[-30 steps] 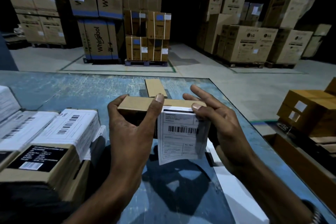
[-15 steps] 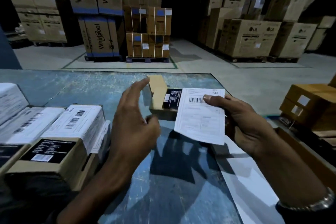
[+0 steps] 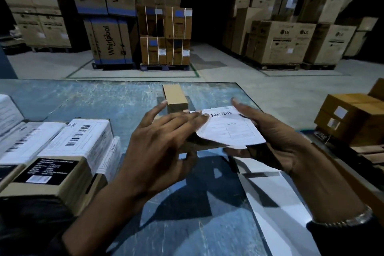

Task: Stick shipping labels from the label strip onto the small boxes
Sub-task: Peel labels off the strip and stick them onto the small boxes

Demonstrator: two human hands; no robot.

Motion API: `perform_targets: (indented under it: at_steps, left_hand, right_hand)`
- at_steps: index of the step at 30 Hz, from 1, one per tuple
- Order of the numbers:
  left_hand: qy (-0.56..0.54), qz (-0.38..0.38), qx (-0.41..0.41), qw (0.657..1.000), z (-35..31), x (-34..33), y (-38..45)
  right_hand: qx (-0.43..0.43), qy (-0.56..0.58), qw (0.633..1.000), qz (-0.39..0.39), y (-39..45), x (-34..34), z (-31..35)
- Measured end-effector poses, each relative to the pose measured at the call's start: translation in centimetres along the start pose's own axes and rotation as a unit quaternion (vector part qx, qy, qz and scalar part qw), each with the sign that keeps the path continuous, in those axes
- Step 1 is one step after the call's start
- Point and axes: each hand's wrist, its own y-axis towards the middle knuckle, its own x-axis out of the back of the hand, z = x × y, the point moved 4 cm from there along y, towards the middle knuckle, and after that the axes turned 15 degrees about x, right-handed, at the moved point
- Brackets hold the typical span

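A white shipping label (image 3: 230, 129) with a barcode lies flat on top of a small brown box (image 3: 204, 144), which it mostly hides. My right hand (image 3: 276, 139) grips this box from the right, thumb on the near side and fingers along the far edge. My left hand (image 3: 164, 143) lies over the box's left part, its straight fingertips pressing the label's left edge. Another small plain box (image 3: 175, 97) stands on the blue table (image 3: 83, 100) just behind my hands. White label strip (image 3: 270, 203) lies on the table under my right forearm.
Labelled small boxes (image 3: 83, 141) are stacked at the table's left, with one black-labelled box (image 3: 47, 174) nearest. Brown cartons (image 3: 349, 118) sit low at the right, beyond the table edge. Large appliance cartons (image 3: 112, 41) on pallets fill the warehouse floor behind.
The label, held up in the air by my right hand half a second ago, now lies flat on a box. My left hand has moved right onto its edge.
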Motion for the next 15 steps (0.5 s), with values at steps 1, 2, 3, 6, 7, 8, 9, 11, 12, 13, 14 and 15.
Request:
perform_targets:
  at_steps: [1,2,3,6,7,8,9,11,12,13,14,15]
  left_hand:
    - [-0.028,0.009,0.015,0.999,0.1,0.2,0.0]
    - [-0.072,0.021,0.036,0.997,0.2,0.3,-0.1]
    - [-0.126,0.035,0.064,0.989,0.5,0.4,-0.1]
    - [-0.254,0.080,0.125,0.956,0.7,0.6,-0.3]
    - [-0.268,0.092,0.130,0.950,0.7,0.7,-0.3]
    - [-0.275,0.104,0.131,0.947,0.7,0.8,-0.3]
    - [-0.280,0.123,0.132,0.943,0.6,0.8,-0.3]
    - [-0.285,0.157,0.135,0.936,0.7,0.6,-0.1]
    - [-0.281,0.173,0.140,0.934,0.8,0.4,-0.1]
    - [-0.276,0.190,0.144,0.931,0.9,0.2,-0.1]
    - [-0.279,0.208,0.147,0.926,0.9,0.0,-0.2]
    - [-0.287,0.230,0.150,0.918,1.0,-0.1,-0.2]
  right_hand:
    - [0.018,-0.050,0.998,0.024,-0.2,0.1,0.4]
    - [0.048,-0.107,0.992,0.041,-0.3,0.5,0.8]
    - [0.083,-0.151,0.984,0.048,-0.3,0.9,1.3]
    - [0.152,-0.222,0.955,0.121,-0.9,1.2,2.3]
    - [0.164,-0.244,0.942,0.159,-1.1,1.2,2.5]
    - [0.170,-0.267,0.929,0.189,-1.4,1.0,2.7]
    - [0.167,-0.291,0.919,0.209,-1.6,0.7,2.8]
    - [0.147,-0.323,0.907,0.226,-1.8,0.4,2.7]
    - [0.143,-0.335,0.905,0.220,-1.8,0.4,2.6]
    - [0.141,-0.340,0.904,0.215,-1.9,0.2,2.6]
    - [0.138,-0.341,0.906,0.212,-1.9,0.2,2.5]
    - [0.135,-0.344,0.905,0.212,-2.0,-0.1,2.5]
